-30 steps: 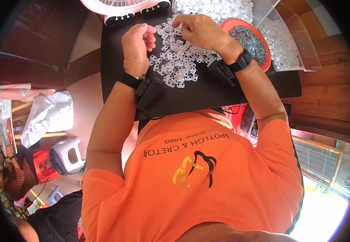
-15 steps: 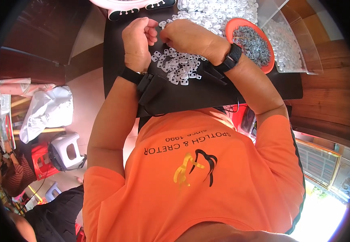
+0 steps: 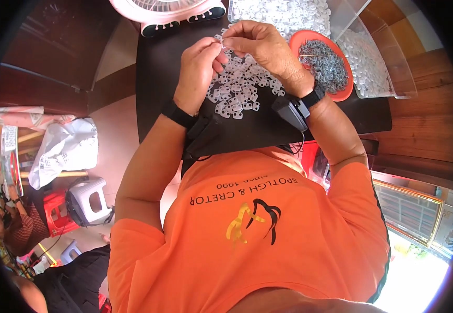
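My left hand [image 3: 200, 68] and my right hand [image 3: 263, 47] meet fingertip to fingertip over the dark table. Thumb and fingers of both are pinched at a tiny white plastic piece [image 3: 223, 47]; whether a metal part is with it is too small to tell. Below and beside the hands lies a loose pile of small white plastic pieces with holes [image 3: 237, 96]. To the right of my right wrist, an orange-red plate [image 3: 347, 86] holds a heap of small thin metal parts [image 3: 323, 65].
A larger heap of white pieces [image 3: 284, 15] lies at the back. At the right stands a clear plastic bin [image 3: 401, 78] of white pieces. A pink fan [image 3: 166, 13] is at the back left. Another person's dark clothing [image 3: 75, 279] shows lower left, near stools [image 3: 93, 201].
My hands have come together at the fingertips; the right hand has turned and lifted, the left has shifted right and nearer. More of the loose pile is uncovered.
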Motion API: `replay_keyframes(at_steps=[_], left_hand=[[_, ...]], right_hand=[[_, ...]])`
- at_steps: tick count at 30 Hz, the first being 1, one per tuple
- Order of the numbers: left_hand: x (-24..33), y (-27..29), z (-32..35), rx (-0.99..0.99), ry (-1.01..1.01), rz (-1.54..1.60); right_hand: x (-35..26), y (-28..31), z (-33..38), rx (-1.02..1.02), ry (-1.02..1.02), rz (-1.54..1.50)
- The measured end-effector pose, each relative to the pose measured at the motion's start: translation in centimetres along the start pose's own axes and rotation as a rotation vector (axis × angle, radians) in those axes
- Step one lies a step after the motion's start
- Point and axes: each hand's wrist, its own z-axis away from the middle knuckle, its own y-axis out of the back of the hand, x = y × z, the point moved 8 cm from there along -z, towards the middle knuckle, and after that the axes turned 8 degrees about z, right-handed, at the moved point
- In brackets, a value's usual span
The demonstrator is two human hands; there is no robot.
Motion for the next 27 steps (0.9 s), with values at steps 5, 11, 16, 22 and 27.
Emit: replay_keyframes(at_steps=[5,11,16,22,27], left_hand=[[0.3,-0.7,-0.1,-0.059,-0.099,-0.014],[0.2,-0.5,-0.1,-0.080,-0.123,-0.019],[1.0,0.0,-0.2,-0.011,-0.132,-0.054],[0.7,-0.3,-0.3,-0.062,-0.121,-0.131],[1.0,-1.0,-0.1,-0.120,-0.100,-0.132]], right_hand=[[1.6,0.3,0.8,0.105,-0.116,-0.242],[1.8,-0.9,1.3,0.047,-0.170,-0.349],[1.0,-0.7,1.8,-0.057,-0.189,-0.180],[0.6,0.3,1.5,0.006,-0.109,-0.190],[0.6,-0.1,1.5,-0.019,-0.103,-0.146]])
